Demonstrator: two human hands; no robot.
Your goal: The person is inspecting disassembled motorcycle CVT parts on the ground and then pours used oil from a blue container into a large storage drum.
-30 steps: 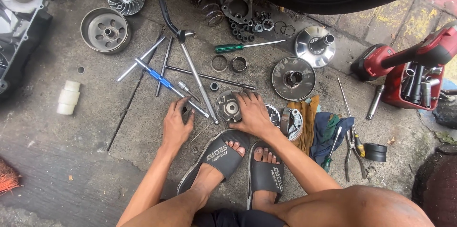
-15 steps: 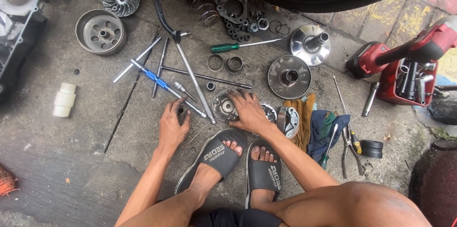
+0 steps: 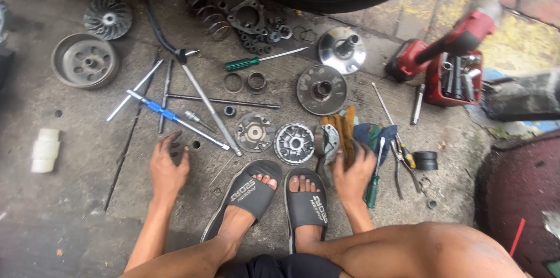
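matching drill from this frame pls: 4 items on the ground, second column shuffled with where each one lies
Things:
1. green-handled screwdriver
2. white plastic piece
3. red power tool
4. finned grey disc

Places:
A. far left of the concrete, left of the left hand
B. upper right, next to a red box of sockets
C. top left, above the round drum
D. upper middle, above two small rings

Pairs: 1-D, 2-A, 3-B, 4-C
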